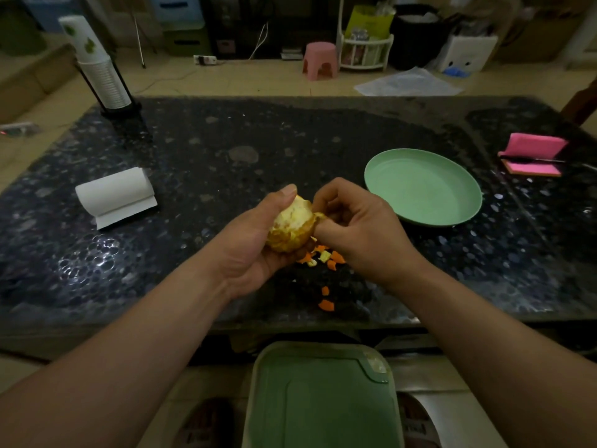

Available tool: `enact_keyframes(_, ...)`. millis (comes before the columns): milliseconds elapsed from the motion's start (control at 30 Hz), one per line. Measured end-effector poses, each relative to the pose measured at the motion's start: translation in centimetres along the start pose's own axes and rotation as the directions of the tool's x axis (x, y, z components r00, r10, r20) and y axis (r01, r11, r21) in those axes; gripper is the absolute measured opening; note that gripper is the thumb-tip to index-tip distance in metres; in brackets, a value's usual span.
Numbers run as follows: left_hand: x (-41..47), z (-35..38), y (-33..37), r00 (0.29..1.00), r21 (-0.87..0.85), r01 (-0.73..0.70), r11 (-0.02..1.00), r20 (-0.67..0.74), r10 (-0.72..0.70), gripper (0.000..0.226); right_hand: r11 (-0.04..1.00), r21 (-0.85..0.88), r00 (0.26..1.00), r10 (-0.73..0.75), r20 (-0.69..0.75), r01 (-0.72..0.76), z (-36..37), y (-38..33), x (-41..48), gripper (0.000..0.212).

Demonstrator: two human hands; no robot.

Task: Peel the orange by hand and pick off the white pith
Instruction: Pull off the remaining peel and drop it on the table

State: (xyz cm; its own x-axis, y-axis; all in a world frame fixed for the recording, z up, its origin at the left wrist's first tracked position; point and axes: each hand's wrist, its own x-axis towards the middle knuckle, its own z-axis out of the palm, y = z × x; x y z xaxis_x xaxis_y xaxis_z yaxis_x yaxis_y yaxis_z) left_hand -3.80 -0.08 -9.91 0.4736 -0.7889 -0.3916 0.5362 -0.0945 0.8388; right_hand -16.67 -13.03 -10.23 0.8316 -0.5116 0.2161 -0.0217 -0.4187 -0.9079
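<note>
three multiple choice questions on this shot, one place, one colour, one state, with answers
1. What colour is the plate? A) pink B) mint green C) white
2. What state is the orange in? A) unpeeled B) lying on the plate C) mostly peeled, held in the left hand
3. Where do the loose peel scraps lie? A) on the table below the orange B) on the plate C) in a bowl
Answers: 1 B, its bare inside is pale green; 2 C, pale pith shows while the right hand pinches a peel flap; 3 A, orange bits dot the dark table.
</note>
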Motion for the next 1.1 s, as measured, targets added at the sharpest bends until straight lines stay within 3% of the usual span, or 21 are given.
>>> enact_keyframes(367,-0.3,-0.1,0.0,0.999,-0.057,-0.029,0.998,0.02,0.03,0.041,0.976,0.194,0.995,0.1,0.021,-0.102,-0.1,0.6,0.2,0.016)
enact_keyframes(500,-0.5,0.2,0.2,0.996,0.026,-0.083,0.996,0.043,0.082,0.044,0.988,0.068,0.989,0.132,0.069,-0.136,-0.1,0.6,0.1,0.027)
enact_keyframes(667,-0.6,0.2,0.4,0.996,0.168,-0.082,0.982,0.037,0.077,0.056,0.96,-0.273,0.997,-0.077,-0.016,0.07,-0.4,0.4,0.0,0.028)
enact_keyframes(800,-0.6,0.1,0.5,0.999,0.207,-0.03,0.978,0.045,0.021,0.058,0.873,-0.44,0.976,-0.213,0.048,0.212,0.1,0.2,-0.4,0.036)
enact_keyframes(967,-0.8,-0.1,0.6,0.993,0.212,-0.009,0.977,0.12,-0.017,0.04,0.864,-0.46,0.977,-0.155,0.143,0.204,-0.6,-0.7,-0.5,0.043)
enact_keyframes(1100,-0.7,0.2,0.2,0.991,0.189,0.001,0.982,0.135,-0.027,0.041,0.846,-0.478,0.97,-0.183,0.159,0.238,-1.3,-1.0,-0.4,0.041)
